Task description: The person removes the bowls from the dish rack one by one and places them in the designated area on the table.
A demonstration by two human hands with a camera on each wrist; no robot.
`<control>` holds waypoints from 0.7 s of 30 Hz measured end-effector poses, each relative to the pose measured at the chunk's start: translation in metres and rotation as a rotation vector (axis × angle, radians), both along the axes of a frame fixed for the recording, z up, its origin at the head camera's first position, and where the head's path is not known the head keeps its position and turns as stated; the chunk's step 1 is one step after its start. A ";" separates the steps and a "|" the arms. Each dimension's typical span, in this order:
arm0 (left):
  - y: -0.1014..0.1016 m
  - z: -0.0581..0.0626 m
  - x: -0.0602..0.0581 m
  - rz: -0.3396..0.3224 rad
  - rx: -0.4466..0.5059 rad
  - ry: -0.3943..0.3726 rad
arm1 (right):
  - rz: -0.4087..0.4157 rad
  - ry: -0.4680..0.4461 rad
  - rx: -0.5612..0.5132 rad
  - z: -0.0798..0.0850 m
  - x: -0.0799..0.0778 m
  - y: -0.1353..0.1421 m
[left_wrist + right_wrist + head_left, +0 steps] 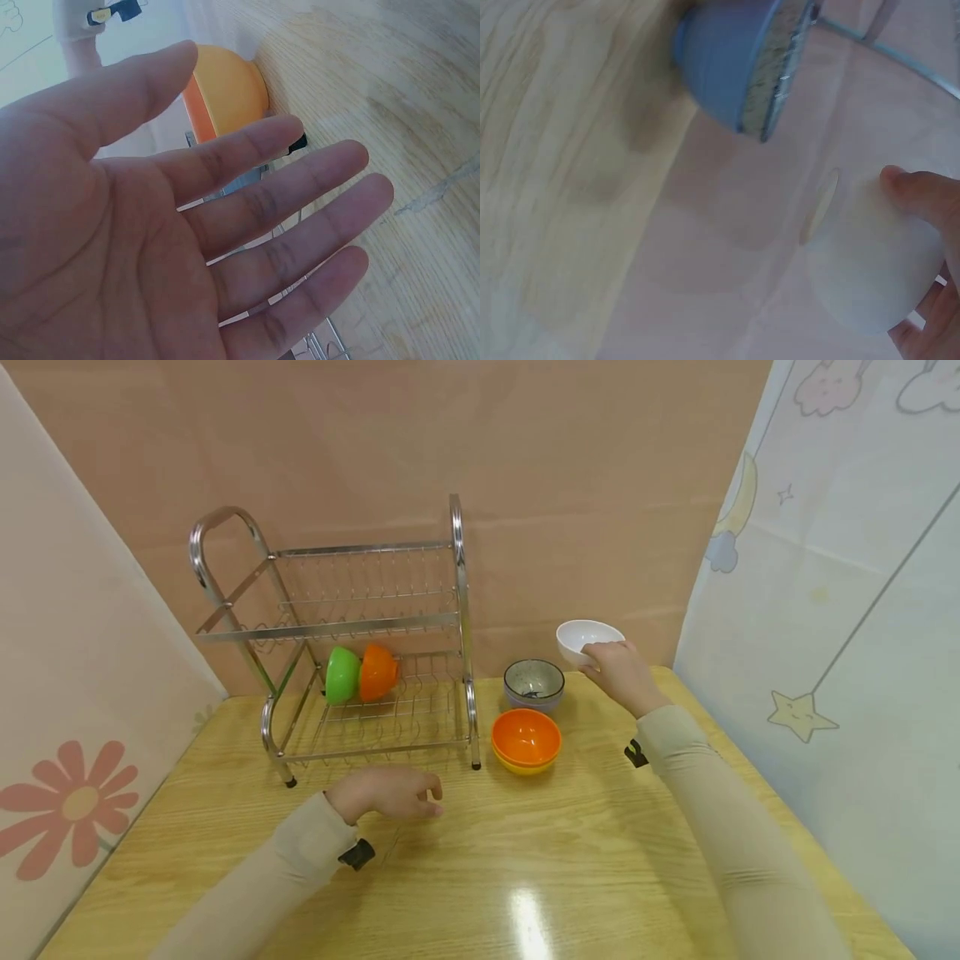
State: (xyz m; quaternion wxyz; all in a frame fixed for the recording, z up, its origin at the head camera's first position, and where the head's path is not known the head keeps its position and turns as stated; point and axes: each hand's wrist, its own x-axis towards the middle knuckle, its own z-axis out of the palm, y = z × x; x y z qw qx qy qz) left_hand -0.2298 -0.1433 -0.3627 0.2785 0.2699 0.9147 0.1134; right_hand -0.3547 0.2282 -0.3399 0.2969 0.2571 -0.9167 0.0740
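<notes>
In the head view my right hand point(621, 675) grips a white bowl point(577, 643) by its near right rim, holding it up above the table toward the back. The right wrist view shows the bowl's pale underside with the thumb against it. Just left of it stands a grey speckled bowl point(534, 681) with a dark rim, stacked on a bluish one. In front of these, an orange bowl point(527, 737) sits nested in a yellow bowl point(522, 768). My left hand point(390, 792) hovers in front of the rack, its fingers spread and relaxed in the left wrist view, holding nothing.
A two-tier metal dish rack point(397, 747) stands at the back left. On its lower tier, a green bowl point(342, 677) and an orange bowl point(377, 672) stand on edge. Fabric walls point(585, 510) close off the table point(450, 877) at the back and both sides.
</notes>
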 end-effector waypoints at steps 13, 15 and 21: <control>0.002 0.000 0.002 0.003 -0.002 -0.012 | -0.185 -0.233 0.066 -0.039 -0.017 0.020; 0.002 0.000 0.002 0.007 -0.005 -0.016 | -0.204 -0.272 0.078 -0.044 -0.019 0.020; 0.002 0.001 0.002 0.011 0.000 -0.027 | -0.240 -0.359 0.096 -0.056 -0.025 0.023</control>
